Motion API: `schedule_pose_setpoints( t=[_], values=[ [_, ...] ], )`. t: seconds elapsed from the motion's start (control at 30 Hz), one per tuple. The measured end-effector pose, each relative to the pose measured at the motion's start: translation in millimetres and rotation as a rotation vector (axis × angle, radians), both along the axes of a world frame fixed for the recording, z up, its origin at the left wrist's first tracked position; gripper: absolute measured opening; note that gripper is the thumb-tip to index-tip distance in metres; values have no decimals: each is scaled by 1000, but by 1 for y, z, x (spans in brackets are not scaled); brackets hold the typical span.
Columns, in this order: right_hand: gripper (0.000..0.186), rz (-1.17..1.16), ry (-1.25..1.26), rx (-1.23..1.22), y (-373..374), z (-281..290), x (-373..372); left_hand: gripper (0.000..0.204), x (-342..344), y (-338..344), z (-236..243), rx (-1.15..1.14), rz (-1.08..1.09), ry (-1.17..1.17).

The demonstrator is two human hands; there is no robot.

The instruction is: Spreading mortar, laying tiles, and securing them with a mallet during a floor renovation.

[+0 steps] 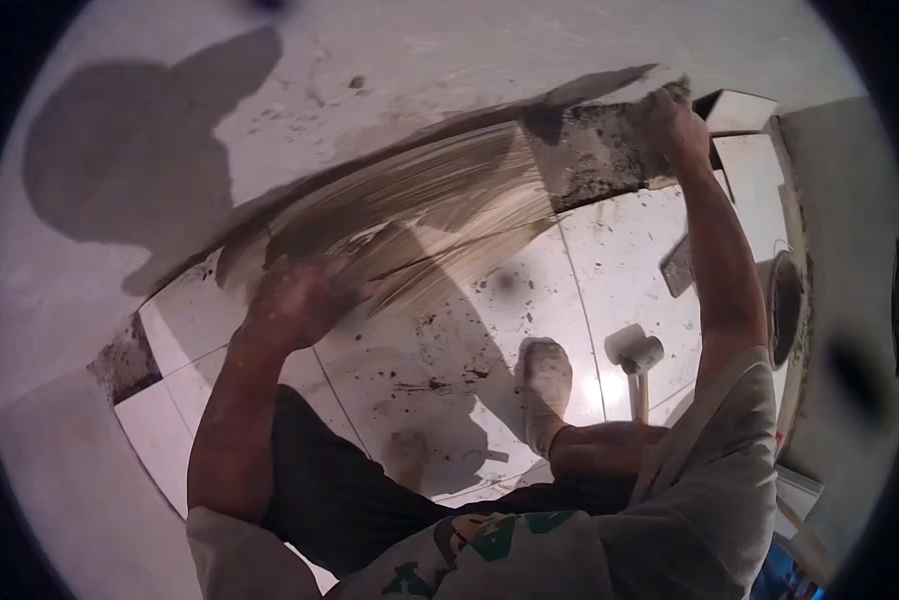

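Note:
My left hand (305,298), smeared by motion, is low over a floor of pale tiles (590,270), beside a patch streaked with brown slurry (420,200). Its fingers are too blurred to show whether they hold anything. Up at the wall's foot, my right hand (678,130) is closed on the end of a pale tile piece (635,88), which has rough mortar at its edge and stands out from the wall. Just below it lies an uncovered square of dark, crumbly mortar bed (598,152).
A white-headed mallet (637,350) with a wooden handle lies right of my foot (545,385). Loose tiles (745,112) and a round bucket (785,305) stand along the right wall. A flat grey plate (678,268) lies near my right forearm. Another bare mortar patch (127,360) is far left.

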State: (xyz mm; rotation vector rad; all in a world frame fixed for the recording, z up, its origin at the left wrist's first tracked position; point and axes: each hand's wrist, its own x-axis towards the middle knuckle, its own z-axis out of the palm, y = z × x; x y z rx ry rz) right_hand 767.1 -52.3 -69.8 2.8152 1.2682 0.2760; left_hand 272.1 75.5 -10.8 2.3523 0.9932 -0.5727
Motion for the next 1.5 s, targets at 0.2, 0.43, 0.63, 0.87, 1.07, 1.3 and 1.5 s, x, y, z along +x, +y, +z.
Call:
schedule_pose_setpoints(
  t=[0.2, 0.43, 0.63, 0.87, 1.07, 1.3, 1.5],
  values=[
    [44, -107, 59, 9, -10, -30, -3, 59, 22, -7, -9, -147, -136, 207],
    [40, 46, 119, -12, -48, -36, -10, 64, 69, -48, -2, -269, -278, 115],
    [32, -89, 170, -81, -155, -22, -29, 63, 109, -79, -11, -233, -421, -106],
    [30, -242, 204, -117, -304, -50, -10, 76, 141, -79, -38, -307, -350, -2],
    [29, -303, 260, -145, -374, -68, 41, 66, 158, -70, -67, -22, -394, -120],
    [36, -536, 475, -104, -428, -90, 39, 66, 239, -97, -59, -39, -229, 18],
    [58, -715, 381, -233, -435, -81, 9, 59, 296, -131, 0, -199, -415, -48]
  ],
)
